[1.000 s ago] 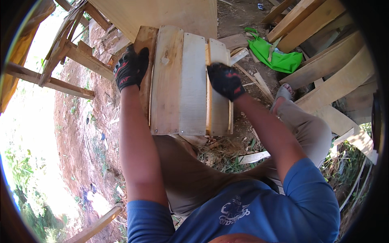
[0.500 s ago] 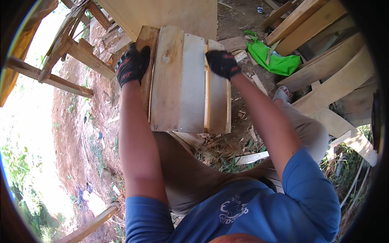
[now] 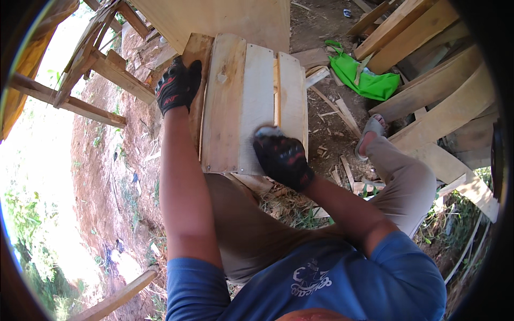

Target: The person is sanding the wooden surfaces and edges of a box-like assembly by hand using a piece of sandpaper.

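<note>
A slatted wooden panel (image 3: 222, 112) lies in front of me over my left thigh, its pale and brown boards side by side with small nail heads near the ends. My left hand (image 3: 179, 88), in a black glove with red marks, grips the darker outer board (image 3: 197, 69) at the left edge. Its thumb points up and its fingers curl over the far side. My right hand (image 3: 282, 155), gloved alike, is closed and pressed on the near right part of the panel, beside the narrow gap between two boards. Something whitish shows at its blurred fingertips; its kind cannot be made out.
A large plywood sheet (image 3: 214, 21) stands beyond the panel. A green bag (image 3: 361, 80) lies at the right among leaning planks (image 3: 428, 96). Wood scraps litter the dirt near my sandalled foot (image 3: 370, 134). A timber frame (image 3: 88, 69) stands at the left.
My right hand has come toward me along the panel, from the far end of the right boards to their near end. My left hand keeps its grip.
</note>
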`<state>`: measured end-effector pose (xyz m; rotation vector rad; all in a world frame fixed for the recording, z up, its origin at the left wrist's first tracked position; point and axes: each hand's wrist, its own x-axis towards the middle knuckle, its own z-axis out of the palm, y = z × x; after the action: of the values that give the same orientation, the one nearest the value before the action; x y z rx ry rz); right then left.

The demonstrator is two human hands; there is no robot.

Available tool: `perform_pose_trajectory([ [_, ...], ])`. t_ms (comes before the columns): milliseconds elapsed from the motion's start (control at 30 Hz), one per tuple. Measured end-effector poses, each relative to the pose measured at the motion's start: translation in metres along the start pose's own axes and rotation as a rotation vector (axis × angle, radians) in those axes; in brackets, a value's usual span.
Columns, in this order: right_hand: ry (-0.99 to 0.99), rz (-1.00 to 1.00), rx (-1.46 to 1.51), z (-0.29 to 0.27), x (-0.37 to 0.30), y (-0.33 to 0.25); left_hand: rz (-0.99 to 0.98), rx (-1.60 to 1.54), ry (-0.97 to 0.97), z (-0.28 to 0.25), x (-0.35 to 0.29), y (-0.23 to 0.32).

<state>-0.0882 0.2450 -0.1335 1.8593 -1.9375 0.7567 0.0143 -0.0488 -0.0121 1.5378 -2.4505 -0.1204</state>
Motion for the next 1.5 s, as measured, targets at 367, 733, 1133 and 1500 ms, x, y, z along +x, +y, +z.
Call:
perform_pose_trajectory([
  [367, -0.285, 0.36, -0.003, 0.097, 0.19, 0.151, -0.048, -0.007, -0.027, 0.001, 0.003, -0.001],
  [733, -0.298, -0.03, -0.052, 0.042, 0.097, 0.063, -0.082, 0.001, -0.008, -0.003, -0.001, -0.002],
  [1133, -0.108, -0.054, -0.373, 0.0, 0.031, 0.005, -0.045, -0.006, 0.022, 0.001, -0.001, 0.005],
  [1500, -0.23, 0.443, -0.071, 0.103, 0.181, 0.184, -0.04, -0.034, 0.032, 0.002, -0.001, 0.011],
])
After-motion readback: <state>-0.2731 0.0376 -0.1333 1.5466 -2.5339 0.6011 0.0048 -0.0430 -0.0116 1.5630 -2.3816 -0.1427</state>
